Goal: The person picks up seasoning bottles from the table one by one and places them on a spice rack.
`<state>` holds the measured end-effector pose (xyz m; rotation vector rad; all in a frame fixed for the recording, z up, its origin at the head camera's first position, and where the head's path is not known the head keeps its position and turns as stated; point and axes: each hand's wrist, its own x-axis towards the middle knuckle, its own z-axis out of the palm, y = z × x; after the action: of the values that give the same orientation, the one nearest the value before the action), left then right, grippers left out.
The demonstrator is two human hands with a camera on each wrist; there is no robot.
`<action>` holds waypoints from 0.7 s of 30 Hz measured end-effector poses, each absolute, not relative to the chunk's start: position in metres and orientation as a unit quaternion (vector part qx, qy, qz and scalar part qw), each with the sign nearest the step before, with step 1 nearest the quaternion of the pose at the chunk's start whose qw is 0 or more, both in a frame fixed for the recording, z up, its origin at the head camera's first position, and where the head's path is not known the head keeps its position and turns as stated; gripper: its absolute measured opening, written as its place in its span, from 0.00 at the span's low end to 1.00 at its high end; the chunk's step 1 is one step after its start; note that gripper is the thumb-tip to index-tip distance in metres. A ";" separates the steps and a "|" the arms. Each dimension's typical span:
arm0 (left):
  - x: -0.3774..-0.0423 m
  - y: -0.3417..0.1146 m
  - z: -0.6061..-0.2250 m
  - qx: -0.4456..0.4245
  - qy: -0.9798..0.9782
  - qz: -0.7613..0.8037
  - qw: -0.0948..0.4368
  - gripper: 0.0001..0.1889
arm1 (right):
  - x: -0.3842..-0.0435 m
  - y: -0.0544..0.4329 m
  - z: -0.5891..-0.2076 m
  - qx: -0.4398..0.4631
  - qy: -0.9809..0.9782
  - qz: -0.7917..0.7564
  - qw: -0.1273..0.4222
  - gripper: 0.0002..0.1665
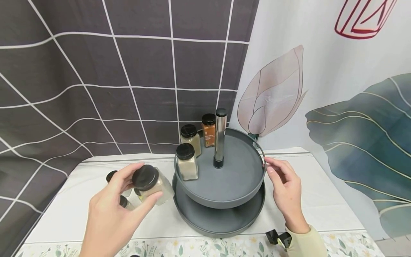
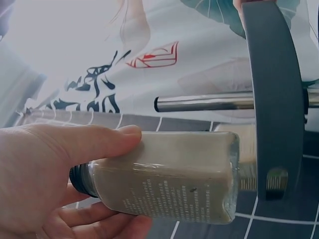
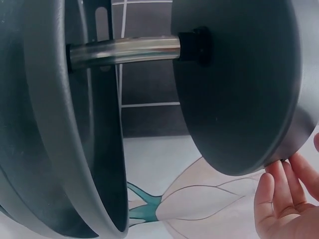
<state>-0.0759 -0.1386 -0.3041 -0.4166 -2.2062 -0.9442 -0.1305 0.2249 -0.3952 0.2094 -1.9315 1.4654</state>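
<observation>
Left hand [image 1: 110,208] gripped a pale jar [image 1: 164,191], thumb opposite fingers, at about 8:30 beside the two-tier stand [image 1: 229,184]. Looked like glass: rigid, probably slick, breakable, moderately heavy; flat sides below cap seemed the best hold. Right hand [image 1: 287,192] fingertips touched upper rim at 3 o'clock; couldn't tell if pinching. Counts: one jar held, three jars [image 1: 188,168] up top (9–11 o'clock), at least two black lids [image 1: 111,175] behind the left hand.

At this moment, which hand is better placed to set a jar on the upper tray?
Probably the left hand: it grips a lidded jar just left of the upper tray. The right hand holds no jar and touches the tray's right side.
</observation>
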 end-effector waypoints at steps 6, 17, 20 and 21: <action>-0.085 -0.127 -0.300 -0.186 -0.840 -0.375 0.346 0.43 | -0.131 0.226 -0.398 0.083 -0.743 0.560 0.357 0.14; -0.101 -0.105 -0.297 -0.214 -0.827 -0.387 0.346 0.39 | -0.131 0.225 -0.400 0.082 -0.736 0.556 0.376 0.11; -0.105 -0.099 -0.298 -0.221 -0.822 -0.392 0.350 0.39 | -0.130 0.225 -0.400 0.079 -0.737 0.553 0.380 0.10; -0.105 -0.097 -0.299 -0.222 -0.821 -0.395 0.348 0.39 | -0.130 0.225 -0.400 0.078 -0.738 0.552 0.380 0.10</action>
<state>-0.1053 -0.0966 -0.2990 -0.5747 -2.1271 -1.0241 -0.1303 0.2247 -0.4000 0.1985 -1.8834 1.4106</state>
